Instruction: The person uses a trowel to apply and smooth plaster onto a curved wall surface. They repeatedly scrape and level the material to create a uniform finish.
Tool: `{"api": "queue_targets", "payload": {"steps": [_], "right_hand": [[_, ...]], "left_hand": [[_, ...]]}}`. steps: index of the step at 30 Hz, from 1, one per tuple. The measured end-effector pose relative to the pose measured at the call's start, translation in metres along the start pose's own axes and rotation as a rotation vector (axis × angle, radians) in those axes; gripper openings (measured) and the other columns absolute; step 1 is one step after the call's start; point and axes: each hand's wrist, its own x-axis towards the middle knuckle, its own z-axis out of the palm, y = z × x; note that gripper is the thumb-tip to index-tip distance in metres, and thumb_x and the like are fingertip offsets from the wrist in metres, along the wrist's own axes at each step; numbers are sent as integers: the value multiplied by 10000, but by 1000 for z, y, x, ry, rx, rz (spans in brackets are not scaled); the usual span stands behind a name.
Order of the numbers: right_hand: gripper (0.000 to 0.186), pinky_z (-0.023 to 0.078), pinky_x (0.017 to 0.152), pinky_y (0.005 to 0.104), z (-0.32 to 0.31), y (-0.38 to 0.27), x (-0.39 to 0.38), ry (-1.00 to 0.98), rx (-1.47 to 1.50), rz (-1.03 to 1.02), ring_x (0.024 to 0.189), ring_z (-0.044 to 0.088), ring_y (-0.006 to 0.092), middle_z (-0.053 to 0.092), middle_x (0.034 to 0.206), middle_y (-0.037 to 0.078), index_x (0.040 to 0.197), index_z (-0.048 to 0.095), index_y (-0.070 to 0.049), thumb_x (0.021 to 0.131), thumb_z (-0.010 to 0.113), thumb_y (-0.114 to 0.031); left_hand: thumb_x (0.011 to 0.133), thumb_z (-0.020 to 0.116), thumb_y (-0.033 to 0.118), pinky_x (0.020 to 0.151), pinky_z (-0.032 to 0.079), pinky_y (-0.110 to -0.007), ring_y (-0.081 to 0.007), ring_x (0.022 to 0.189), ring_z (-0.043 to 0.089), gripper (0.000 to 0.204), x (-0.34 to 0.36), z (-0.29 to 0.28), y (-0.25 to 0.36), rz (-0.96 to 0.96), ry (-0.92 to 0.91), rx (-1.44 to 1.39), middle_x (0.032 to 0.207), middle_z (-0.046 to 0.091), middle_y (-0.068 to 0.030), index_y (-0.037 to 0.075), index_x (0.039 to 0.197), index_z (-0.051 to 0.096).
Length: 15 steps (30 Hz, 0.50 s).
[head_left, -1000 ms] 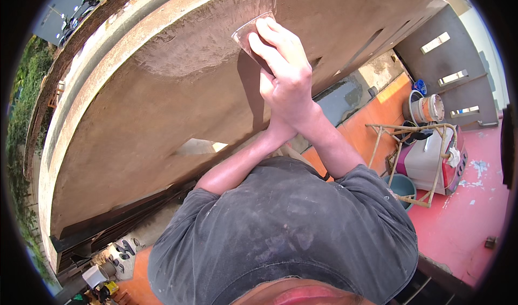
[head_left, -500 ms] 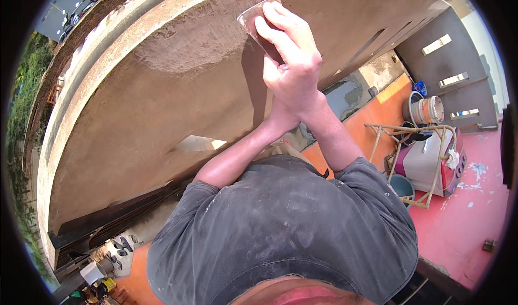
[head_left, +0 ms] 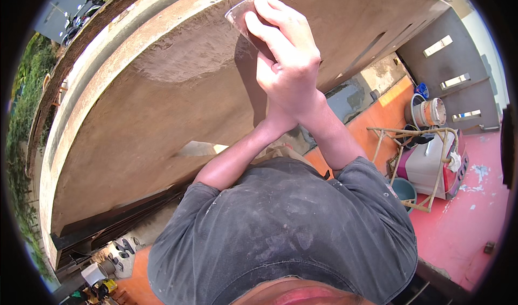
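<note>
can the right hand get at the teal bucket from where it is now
Probably not: the right hand is holding a flat scraper up at the brown wall, while the teal bucket sits well off to the right, with a metal frame beside it.

Wears a dark grey short-sleeved shirt (head_left: 280,213), faded and dusty, with chalky pale smudges (head_left: 287,247) scattered down the front and a stitched seam (head_left: 294,261) curving round the collar (head_left: 291,270). Shows loose, creased sleeves (head_left: 181,218), a tiny pale spot (head_left: 386,194) on the right one, beige cloth (head_left: 275,153) beyond the shirt, and bare hands (head_left: 291,70).
</note>
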Motion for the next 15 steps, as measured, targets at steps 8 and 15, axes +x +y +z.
{"api": "queue_targets", "payload": {"steps": [8,15], "right_hand": [[362,562,951,403,3,-2,4,35,27,-15,1142,644,347,690,1156,140,1050,716,14,711,658,128],[414,554,963,415,-5,-11,-6,13,63,57,1161,637,344,691,1168,132,1059,715,5,681,637,153]], "left_hand": [[1043,576,174,870,440,-334,-106,998,493,182,-8,25,-1,-36,184,159,1066,522,-1,43,1167,552],[1037,550,168,895,435,-337,-111,1033,486,190,-13,30,9,8,165,147,1085,509,-7,42,1179,531]]}}
